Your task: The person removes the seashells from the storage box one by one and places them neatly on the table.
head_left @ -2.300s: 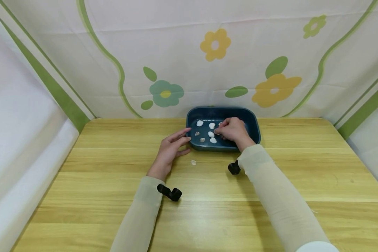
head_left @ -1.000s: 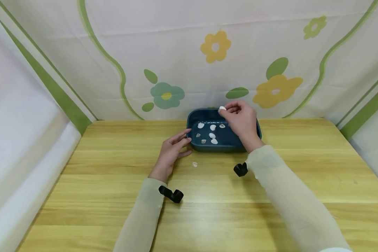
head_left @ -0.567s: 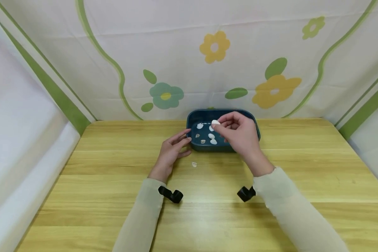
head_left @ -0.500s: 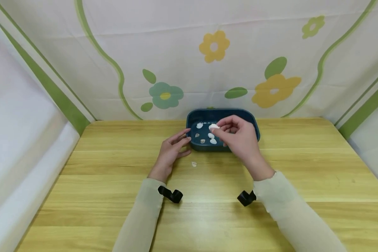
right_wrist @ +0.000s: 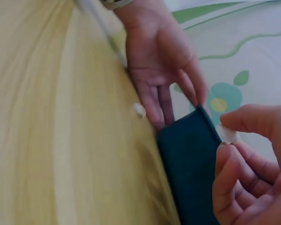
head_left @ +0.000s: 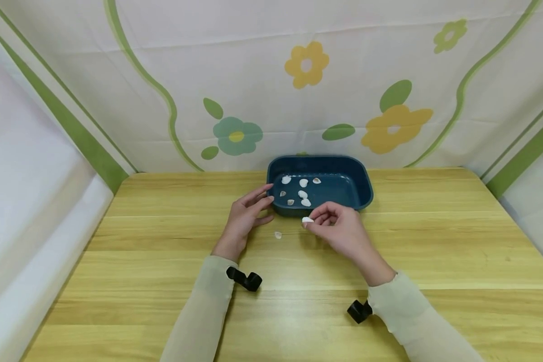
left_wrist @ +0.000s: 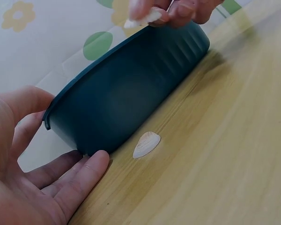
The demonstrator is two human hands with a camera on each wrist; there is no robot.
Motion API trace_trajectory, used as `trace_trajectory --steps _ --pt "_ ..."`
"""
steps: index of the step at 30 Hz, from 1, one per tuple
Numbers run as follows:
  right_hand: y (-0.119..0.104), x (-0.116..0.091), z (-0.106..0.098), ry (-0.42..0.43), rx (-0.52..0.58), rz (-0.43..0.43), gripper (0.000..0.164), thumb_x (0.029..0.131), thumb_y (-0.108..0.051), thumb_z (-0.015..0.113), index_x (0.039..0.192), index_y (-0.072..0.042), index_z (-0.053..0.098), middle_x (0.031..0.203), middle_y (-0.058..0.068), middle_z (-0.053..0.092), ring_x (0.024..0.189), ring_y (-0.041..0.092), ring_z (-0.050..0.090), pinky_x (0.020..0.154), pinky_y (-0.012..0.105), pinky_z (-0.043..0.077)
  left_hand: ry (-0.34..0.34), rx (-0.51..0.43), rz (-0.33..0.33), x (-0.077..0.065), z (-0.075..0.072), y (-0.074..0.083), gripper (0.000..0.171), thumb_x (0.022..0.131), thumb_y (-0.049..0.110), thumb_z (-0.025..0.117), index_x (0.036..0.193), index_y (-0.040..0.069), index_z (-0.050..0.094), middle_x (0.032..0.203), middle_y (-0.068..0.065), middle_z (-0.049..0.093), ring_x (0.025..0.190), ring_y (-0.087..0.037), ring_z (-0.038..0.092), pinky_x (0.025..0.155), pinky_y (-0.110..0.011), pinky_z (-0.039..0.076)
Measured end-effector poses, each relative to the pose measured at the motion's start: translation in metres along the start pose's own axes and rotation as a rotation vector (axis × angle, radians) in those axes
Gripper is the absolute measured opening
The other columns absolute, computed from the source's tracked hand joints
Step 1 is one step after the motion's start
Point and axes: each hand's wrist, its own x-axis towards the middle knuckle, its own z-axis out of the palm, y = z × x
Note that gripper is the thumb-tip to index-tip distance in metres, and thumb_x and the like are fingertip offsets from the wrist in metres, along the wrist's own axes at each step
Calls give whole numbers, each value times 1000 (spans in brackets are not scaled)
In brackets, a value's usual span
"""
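A dark blue rectangular basin (head_left: 339,190) stands at the back of the table, with several white and brownish seashells (head_left: 305,202) spread over its left half. My left hand (head_left: 244,218) touches its left end: in the left wrist view some fingertips (left_wrist: 99,161) lie by its base while others reach the rim. Just in front of the basin's near wall, my right hand (head_left: 341,231) pinches a white seashell (head_left: 307,220) between thumb and fingertips, above the tabletop. Another small pale seashell (left_wrist: 146,144) lies on the wood between the hands, its ribbed outer face visible.
The wooden table (head_left: 298,317) reaches back to a white flower-printed cloth (head_left: 271,90), right behind the basin. Further cloth (head_left: 31,201) hangs along the left side. Black wrist cameras (head_left: 253,281) jut inward from both sleeves.
My right hand first picked in the basin, then lifted a white seashell, and has brought it toward me, past the near rim and lower. The left hand has stayed at the basin's left end.
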Motion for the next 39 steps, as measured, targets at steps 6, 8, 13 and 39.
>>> trace_trajectory --steps 6,8,13,39 --pt "13 -2 4 1 -54 -21 21 90 -26 88 98 -11 75 88 6 72 76 23 62 60 23 49 8 6 -7 -1 1 1 35 102 27 76 136 36 75 150 -1 62 123 -23 69 98 -40 65" --pt "17 -2 5 -1 -76 -14 22 90 -26 89 97 -10 75 87 6 73 74 21 61 59 23 48 10 8 -7 -2 1 2 34 102 27 76 135 37 76 150 -2 62 122 -23 69 97 -38 66" --pt "23 0 3 -22 -115 25 21 90 -26 88 95 -10 75 84 4 71 68 19 60 57 24 48 1 7 -7 -1 3 1 35 102 27 75 136 37 75 150 -1 62 122 -22 69 96 -38 66" --pt "36 0 7 -66 -228 24 22 87 -26 89 90 -11 73 75 -1 67 66 14 60 63 27 47 32 6 -25 -6 -4 -1 37 103 27 75 139 33 74 145 -1 66 121 -21 70 96 -37 66"
